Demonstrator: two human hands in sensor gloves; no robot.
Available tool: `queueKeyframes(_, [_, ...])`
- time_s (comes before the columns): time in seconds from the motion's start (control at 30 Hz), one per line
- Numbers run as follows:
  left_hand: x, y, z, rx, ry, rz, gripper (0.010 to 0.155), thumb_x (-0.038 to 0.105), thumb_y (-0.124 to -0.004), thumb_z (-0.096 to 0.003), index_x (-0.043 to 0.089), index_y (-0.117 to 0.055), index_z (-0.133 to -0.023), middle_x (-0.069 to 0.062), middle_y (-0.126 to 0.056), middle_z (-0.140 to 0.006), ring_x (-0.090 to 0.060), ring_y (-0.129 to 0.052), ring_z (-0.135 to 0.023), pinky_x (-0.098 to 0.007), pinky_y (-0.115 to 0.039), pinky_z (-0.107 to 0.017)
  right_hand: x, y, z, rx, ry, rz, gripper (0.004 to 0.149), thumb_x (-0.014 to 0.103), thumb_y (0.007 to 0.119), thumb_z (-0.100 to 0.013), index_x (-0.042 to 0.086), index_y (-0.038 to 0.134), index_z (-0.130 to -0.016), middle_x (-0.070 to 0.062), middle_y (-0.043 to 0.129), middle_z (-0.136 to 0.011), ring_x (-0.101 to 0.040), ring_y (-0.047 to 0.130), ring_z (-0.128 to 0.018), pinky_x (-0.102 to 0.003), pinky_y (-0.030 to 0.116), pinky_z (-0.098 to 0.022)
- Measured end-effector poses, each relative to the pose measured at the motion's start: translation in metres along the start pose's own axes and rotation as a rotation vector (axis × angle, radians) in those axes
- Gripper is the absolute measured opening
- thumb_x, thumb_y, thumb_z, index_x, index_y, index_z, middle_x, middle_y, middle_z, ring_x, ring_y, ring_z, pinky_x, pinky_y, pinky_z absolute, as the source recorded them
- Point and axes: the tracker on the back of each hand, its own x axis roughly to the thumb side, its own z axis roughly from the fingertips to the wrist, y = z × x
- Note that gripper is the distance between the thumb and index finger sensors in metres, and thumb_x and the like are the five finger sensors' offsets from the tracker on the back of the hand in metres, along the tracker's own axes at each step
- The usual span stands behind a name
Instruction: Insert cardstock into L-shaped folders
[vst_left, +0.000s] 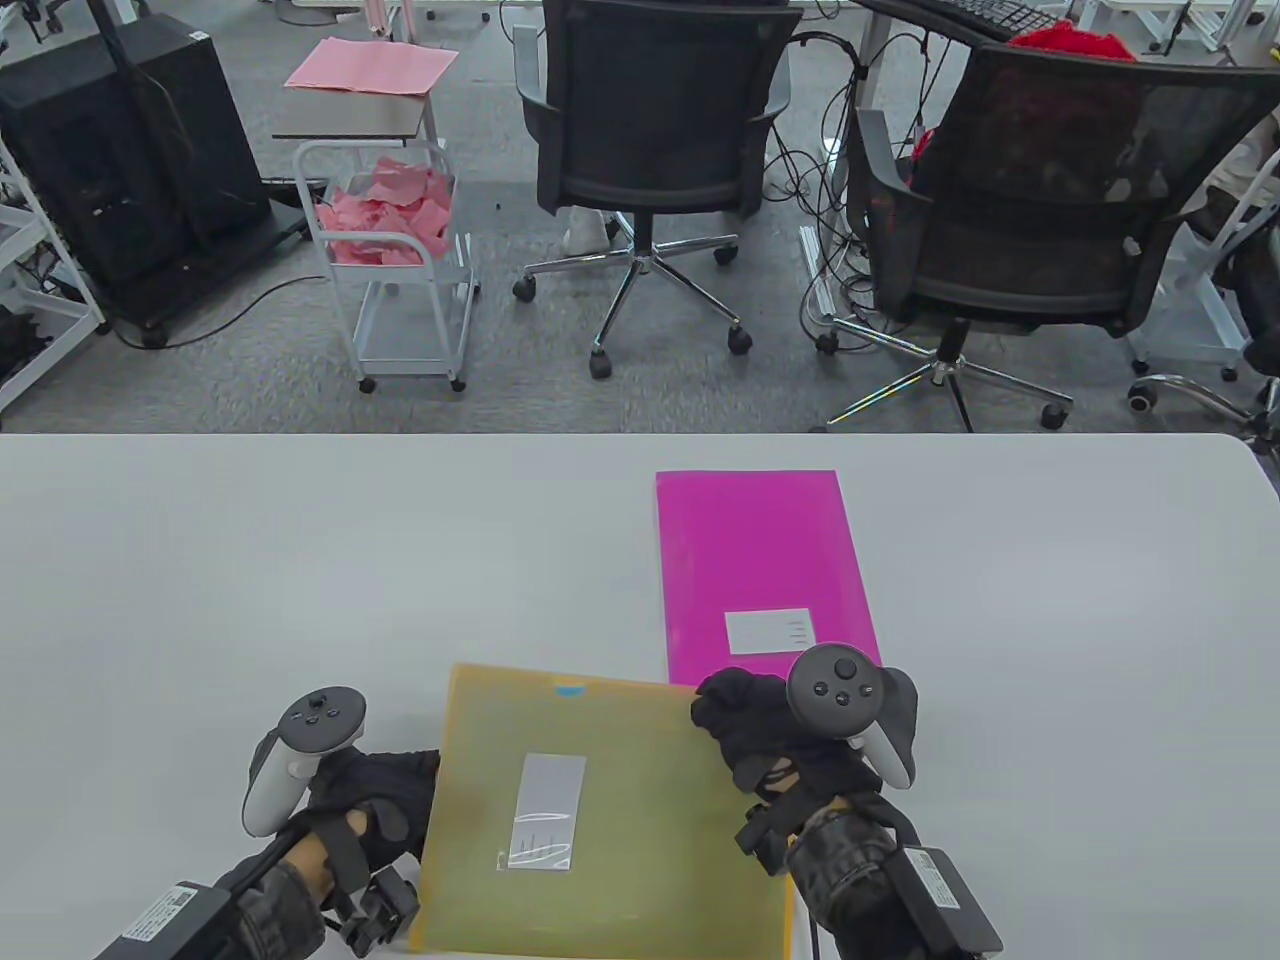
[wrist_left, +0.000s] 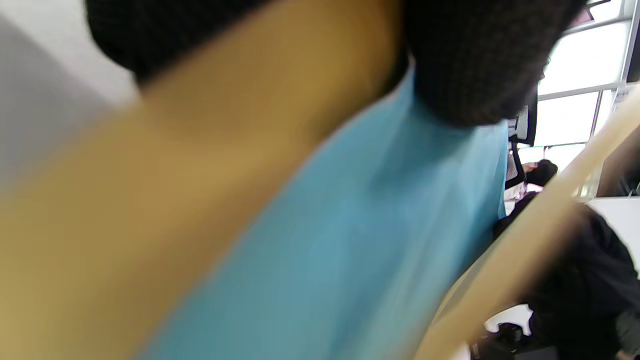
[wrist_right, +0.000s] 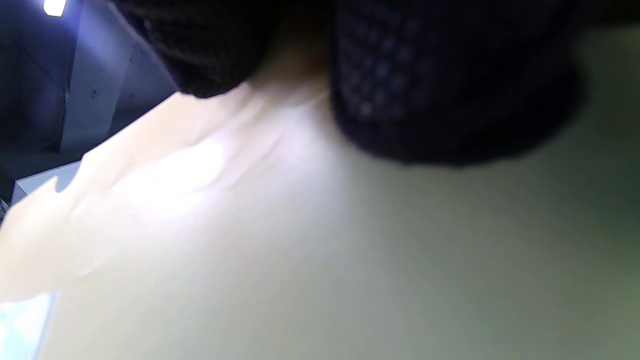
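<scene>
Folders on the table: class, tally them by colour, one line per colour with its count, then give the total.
Yellow folder: 1, held by the left hand and right hand
Magenta folder: 1
Total: 2

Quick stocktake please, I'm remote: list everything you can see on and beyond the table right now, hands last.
Yellow folder: 1, translucent yellow, white label, near table edge between both hands.
Blue cardstock: 1, inside the yellow folder, sliver at its far edge.
Magenta folder: 1, white label, flat, right of centre.
Table: 1, white.
Office chairs: 2, black, on the floor beyond.
Cart: 1, white, pink scraps in the basket, pink sheets on top.
Left hand: black glove, holds the yellow folder's left edge.
Right hand: black glove, holds its far right corner.
</scene>
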Motion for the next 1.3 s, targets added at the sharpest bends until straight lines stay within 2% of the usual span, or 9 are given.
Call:
queueKeyframes(0.23, [-0.009, -0.002, -0.002, -0.145, -0.016, 0.045, 0.061, 0.056, -0.089, -0.0376, 0.023, -0.076, -0.087, 0.003, -0.100, -0.069, -0.023, -0.109, -0.052, -0.050, -0.082, -0.053, -0.007, 0.001, -0.001, 0.026, 0.019, 0.006, 0.043, 0.043, 0.078, -0.034, 0.014, 0.082, -0.066, -0.014, 0.094, -0.043, -0.019, 0.098, -0.007, -0.034, 0.085, -0.002])
queueKeyframes(0.4, [-0.016, -0.005, -0.002, -0.288, -0.077, 0.284, 0.080, 0.072, -0.053, -0.0439, 0.020, -0.053, -0.105, -0.006, -0.086, -0.095, -0.032, -0.099, -0.077, -0.054, -0.073, -0.063, -0.008, 0.003, 0.000, 0.021, 0.074, 0.047, 0.044, 0.042, 0.078, -0.035, 0.015, 0.080, -0.069, -0.015, 0.094, -0.045, -0.019, 0.099, -0.008, -0.034, 0.085, -0.003])
queueKeyframes(0.5, [-0.015, -0.009, -0.001, -0.344, -0.085, 0.329, 0.087, 0.073, -0.061, -0.0455, 0.019, -0.038, -0.110, -0.013, -0.074, -0.104, -0.039, -0.091, -0.086, -0.058, -0.067, -0.066, -0.009, 0.009, 0.000, 0.024, 0.094, 0.089, 0.046, 0.039, 0.078, -0.036, 0.015, 0.077, -0.075, -0.016, 0.093, -0.051, -0.019, 0.099, -0.010, -0.034, 0.085, -0.004])
queueKeyframes(0.6, [-0.007, -0.007, -0.002, -0.168, -0.077, 0.109, 0.068, 0.037, -0.068, -0.0517, 0.025, -0.032, -0.108, -0.003, -0.083, -0.095, -0.028, -0.104, -0.072, -0.050, -0.080, -0.058, -0.007, 0.014, 0.000, 0.042, 0.089, 0.093, 0.051, 0.037, 0.078, -0.036, 0.017, 0.072, -0.083, -0.018, 0.088, -0.063, -0.019, 0.099, -0.012, -0.033, 0.086, -0.005])
queueKeyframes(0.83, [-0.004, 0.017, 0.009, 0.196, -0.089, 0.117, 0.047, 0.026, -0.071, -0.0451, 0.030, -0.068, -0.092, -0.006, -0.096, -0.076, -0.027, -0.108, -0.055, -0.050, -0.083, -0.049, -0.022, -0.004, 0.002, 0.039, 0.280, 0.320, 0.083, 0.052, 0.082, -0.034, 0.022, 0.042, -0.100, -0.026, 0.059, -0.097, -0.014, 0.097, -0.024, -0.031, 0.086, -0.012])
queueKeyframes(0.93, [-0.007, 0.033, 0.013, 0.277, -0.097, 0.084, 0.045, 0.027, -0.070, -0.0440, 0.032, -0.070, -0.089, -0.002, -0.096, -0.074, -0.024, -0.107, -0.054, -0.049, -0.083, -0.050, -0.038, -0.009, 0.002, 0.206, 0.314, 0.070, 0.087, 0.052, 0.086, -0.032, 0.020, 0.041, -0.101, -0.021, 0.079, -0.086, -0.022, 0.099, -0.026, -0.034, 0.085, -0.013])
queueKeyframes(1.07, [-0.012, 0.052, 0.019, 0.359, -0.104, 0.128, 0.044, 0.027, -0.071, -0.0425, 0.031, -0.074, -0.086, -0.003, -0.097, -0.072, -0.027, -0.105, -0.052, -0.052, -0.080, -0.051, -0.046, 0.003, -0.001, 0.463, 0.219, -0.287, 0.045, 0.036, 0.082, -0.038, 0.015, 0.078, -0.077, -0.014, 0.098, -0.047, -0.024, 0.099, -0.018, -0.038, 0.085, -0.010])
queueKeyframes(1.13, [-0.014, 0.058, 0.022, 0.356, -0.134, 0.107, 0.046, 0.030, -0.072, -0.0448, 0.031, -0.071, -0.090, -0.001, -0.096, -0.076, -0.027, -0.105, -0.057, -0.053, -0.079, -0.054, -0.043, 0.001, -0.003, 0.383, 0.167, -0.337, 0.043, 0.037, 0.081, -0.037, 0.013, 0.081, -0.073, -0.015, 0.099, -0.042, -0.022, 0.100, -0.015, -0.035, 0.086, -0.007])
queueKeyframes(1.3, [-0.004, 0.073, 0.042, 0.718, -0.120, -0.335, 0.078, 0.049, -0.067, -0.0464, 0.023, -0.023, -0.105, -0.016, -0.057, -0.107, -0.042, -0.084, -0.088, -0.059, -0.068, -0.060, -0.047, -0.013, 0.000, 0.085, 0.169, -0.507, 0.043, 0.038, 0.078, -0.036, 0.011, 0.082, -0.069, -0.013, 0.099, -0.036, -0.018, 0.099, -0.010, -0.032, 0.086, -0.004])
